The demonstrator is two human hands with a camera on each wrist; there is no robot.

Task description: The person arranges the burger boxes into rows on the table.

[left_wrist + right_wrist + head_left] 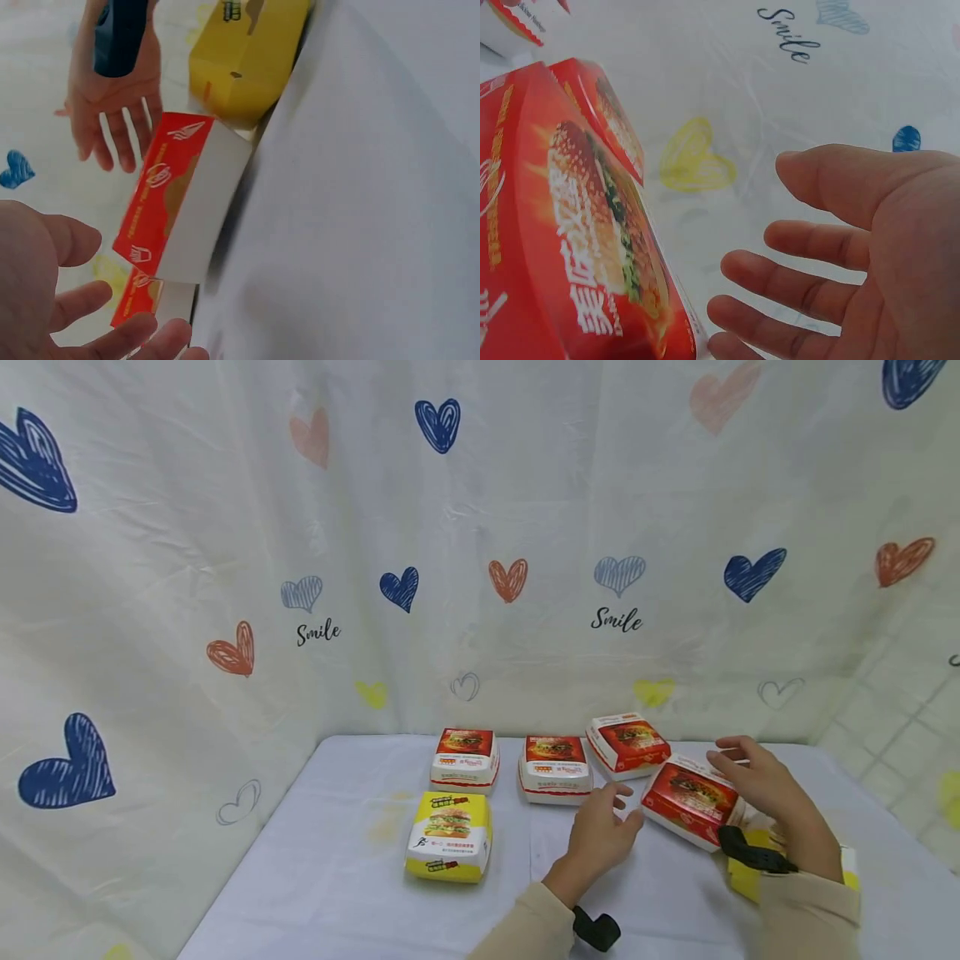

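Observation:
A red and white burger box lies at an angle on the right of the table, between my two hands. Off its left side, my left hand hovers with fingers spread and slightly bent, holding nothing. My right hand is above the box's right end, fingers loosely bent and nothing in them. In the right wrist view the same box stands beside the fingertips with a gap between. Under the right wrist sits a yellow box, mostly covered by the arm; the left wrist view shows its yellow side.
Behind it, another red box sits turned near the curtain. Further left stand two more red burger boxes, one at centre and one beyond. A yellow and white burger box lies in front. A heart-printed curtain closes off the back.

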